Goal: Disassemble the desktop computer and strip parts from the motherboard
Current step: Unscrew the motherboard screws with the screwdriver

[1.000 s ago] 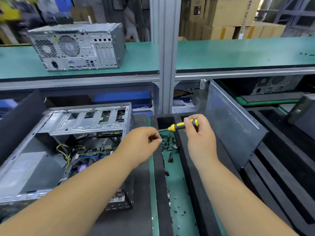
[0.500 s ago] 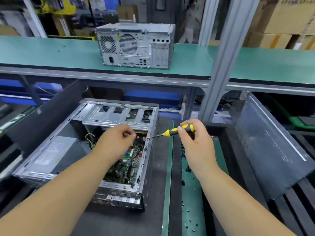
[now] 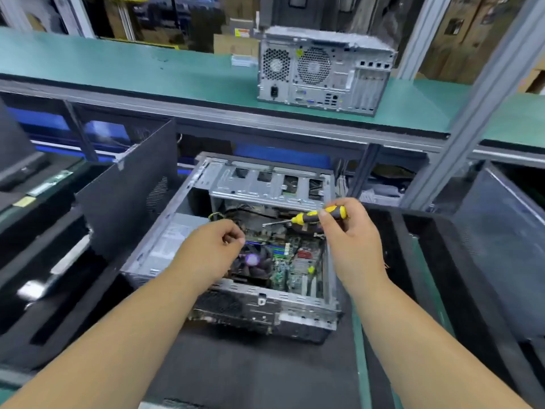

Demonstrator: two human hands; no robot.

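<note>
An open desktop case (image 3: 259, 305) lies on its side on a black mat, its inside facing up. Inside I see the green motherboard (image 3: 298, 264), a round CPU fan (image 3: 253, 262), a grey power supply (image 3: 168, 243) at the left and a metal drive cage (image 3: 265, 187) at the back. My right hand (image 3: 351, 240) grips a yellow-and-black screwdriver (image 3: 315, 216) over the case's right side, tip pointing left. My left hand (image 3: 212, 249) hovers over the fan with fingers curled; whether it pinches something small I cannot tell.
A closed grey computer (image 3: 321, 72) stands on the green upper shelf (image 3: 147, 72). A dark side panel (image 3: 129, 190) leans at the case's left, another panel (image 3: 501, 231) at the right. Black foam trays (image 3: 44, 290) flank the mat. A slanted metal post (image 3: 472, 113) rises at right.
My view swung left, bringing the open case to the centre. Both hands moved from over the screw tray to above the case; the right keeps the screwdriver.
</note>
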